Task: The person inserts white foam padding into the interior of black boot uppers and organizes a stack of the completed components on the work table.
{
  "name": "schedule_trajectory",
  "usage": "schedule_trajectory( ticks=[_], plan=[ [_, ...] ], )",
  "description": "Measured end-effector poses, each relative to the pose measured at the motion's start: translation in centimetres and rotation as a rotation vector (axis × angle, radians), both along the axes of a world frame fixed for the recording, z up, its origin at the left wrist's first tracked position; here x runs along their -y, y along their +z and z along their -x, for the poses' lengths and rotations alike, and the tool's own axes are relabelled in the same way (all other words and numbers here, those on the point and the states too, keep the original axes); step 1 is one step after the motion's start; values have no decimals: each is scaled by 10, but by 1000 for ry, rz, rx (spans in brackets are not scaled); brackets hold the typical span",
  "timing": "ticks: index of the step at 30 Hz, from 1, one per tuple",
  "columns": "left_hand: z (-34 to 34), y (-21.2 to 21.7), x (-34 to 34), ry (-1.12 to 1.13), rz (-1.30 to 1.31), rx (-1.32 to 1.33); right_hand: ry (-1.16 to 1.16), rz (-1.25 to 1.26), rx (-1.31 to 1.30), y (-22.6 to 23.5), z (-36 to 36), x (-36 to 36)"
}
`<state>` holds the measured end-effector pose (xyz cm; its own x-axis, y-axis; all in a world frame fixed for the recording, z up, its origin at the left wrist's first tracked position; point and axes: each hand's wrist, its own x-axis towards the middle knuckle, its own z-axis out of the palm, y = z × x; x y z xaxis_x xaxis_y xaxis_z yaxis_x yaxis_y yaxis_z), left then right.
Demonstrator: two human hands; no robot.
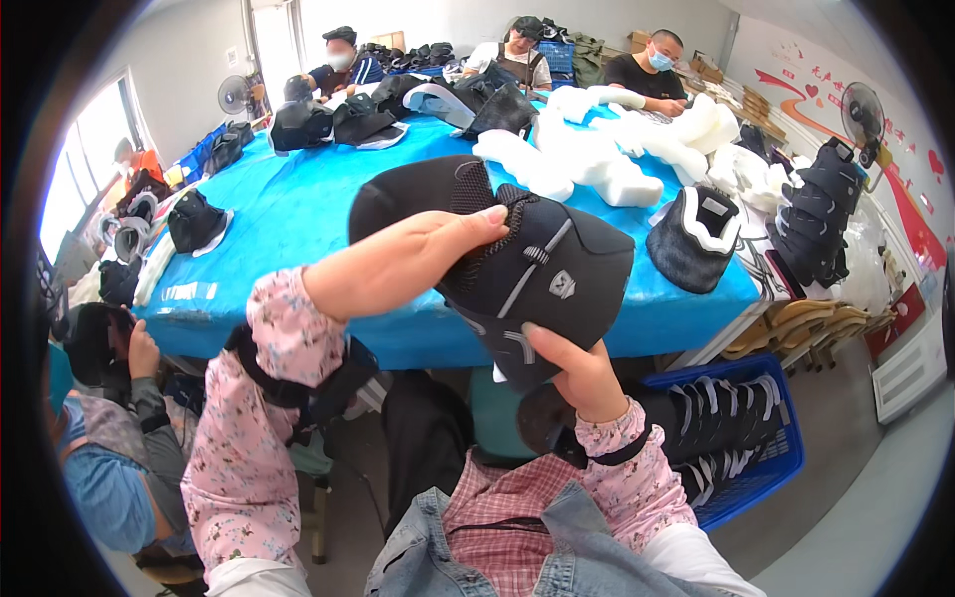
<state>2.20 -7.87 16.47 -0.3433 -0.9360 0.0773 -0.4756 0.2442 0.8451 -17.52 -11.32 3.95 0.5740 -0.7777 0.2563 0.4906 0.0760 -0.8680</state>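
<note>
Between my hands, above the near edge of the table, is a black padded boot upper (587, 254) with grey trim lines, a small pale shield emblem and a ribbed mesh section. My left hand (408, 249) grips it at the mesh opening, thumb on top, its other fingers hidden. Lower on the piece, my right hand (582, 378) holds the bottom edge, with its thumb pressed on the front and its fingers behind. Just to the right, another black upper (693, 244) with a white foam lining stands on the table.
The table has a blue cover (288, 229). White foam pieces (607, 159) and more black uppers (368, 119) lie across it. A stack of uppers (818, 214) stands at right. Below is a blue crate (786, 458) of black pieces. A co-worker's hand (142, 353) is at left; others sit opposite.
</note>
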Motion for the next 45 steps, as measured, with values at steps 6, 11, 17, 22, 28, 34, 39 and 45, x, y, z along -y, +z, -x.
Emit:
schedule_trajectory(
  ticks=[6,11,17,22,28,34,39,45],
  plan=[
    [-30,-9,14,-195,160,753,199,-234,327,-20,22,7],
    [-20,-15,18,-148,-50,449,205,-268,725,-30,18,10],
    [-7,-42,43,0,-102,-445,36,-261,633,-23,15,-1],
    [11,-36,47,356,742,152,92,-454,360,-44,23,-20],
    [3,-21,37,289,929,339,123,-418,312,-25,22,-19],
    [39,-58,-28,309,1119,406,103,-379,398,-26,14,-17],
    [56,-89,-39,464,1104,465,49,-383,431,-17,9,-24],
    [54,-79,-45,506,997,460,21,-344,270,-13,11,-30]
  ],
)
